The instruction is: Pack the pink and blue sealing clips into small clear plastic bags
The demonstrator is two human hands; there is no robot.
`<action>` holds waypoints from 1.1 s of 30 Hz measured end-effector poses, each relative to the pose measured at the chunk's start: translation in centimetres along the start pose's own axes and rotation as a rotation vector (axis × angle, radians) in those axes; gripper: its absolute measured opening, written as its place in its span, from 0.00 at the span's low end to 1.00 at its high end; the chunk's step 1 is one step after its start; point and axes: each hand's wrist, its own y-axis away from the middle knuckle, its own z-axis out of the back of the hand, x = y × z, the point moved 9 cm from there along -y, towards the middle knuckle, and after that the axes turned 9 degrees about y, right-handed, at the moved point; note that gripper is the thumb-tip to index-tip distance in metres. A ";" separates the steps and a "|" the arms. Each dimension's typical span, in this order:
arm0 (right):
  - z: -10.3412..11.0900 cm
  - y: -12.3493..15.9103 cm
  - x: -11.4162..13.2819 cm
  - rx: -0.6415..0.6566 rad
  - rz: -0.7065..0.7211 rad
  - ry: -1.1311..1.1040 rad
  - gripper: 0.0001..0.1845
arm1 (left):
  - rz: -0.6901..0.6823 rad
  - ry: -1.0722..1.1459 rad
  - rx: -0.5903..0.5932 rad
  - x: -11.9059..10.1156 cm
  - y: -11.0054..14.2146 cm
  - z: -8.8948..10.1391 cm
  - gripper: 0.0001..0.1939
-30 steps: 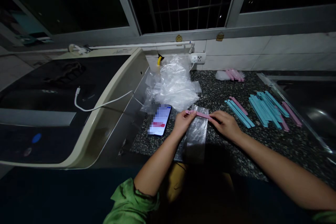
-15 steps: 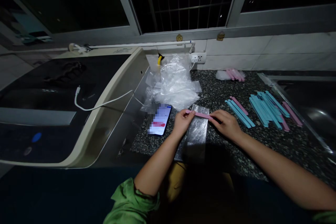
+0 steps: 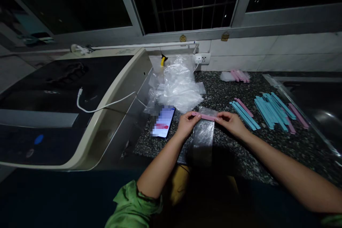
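Between my two hands a flat pink strip [image 3: 207, 117] lies nearly level across the upper part of a clear plastic bag [image 3: 203, 137]. My left hand [image 3: 186, 124] pinches the strip's left end, thumb on top. At the other end, my right hand [image 3: 230, 123] grips it between thumb and fingers. The bag rests on the speckled counter, its lower end in shadow. Whether the fingers also hold the bag's edge, I cannot tell. To the right lie several blue strips [image 3: 271, 112] with a few pink ones among them.
A lit phone [image 3: 163, 123] lies left of my hands. Behind it is a heap of clear plastic bags [image 3: 180, 85]. A washing machine [image 3: 107, 103] with a white cable [image 3: 107, 107] stands left, a sink [image 3: 315, 103] right. More pink strips [image 3: 240, 76] lie near the wall.
Both hands, with the pink strip and the bag, have shifted very slightly to the right. Their grip looks the same.
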 end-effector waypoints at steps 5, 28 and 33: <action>0.0 0.1 -0.1 -0.020 -0.033 0.014 0.21 | -0.044 -0.035 0.001 -0.2 -0.2 0.1 0.13; 0.2 0.2 0.2 -0.031 0.018 0.077 0.21 | -0.079 -0.092 0.012 -0.2 -0.3 0.2 0.13; 0.9 0.2 0.7 -0.064 0.031 0.060 0.20 | 0.007 -0.076 0.066 0.3 0.0 -0.5 0.18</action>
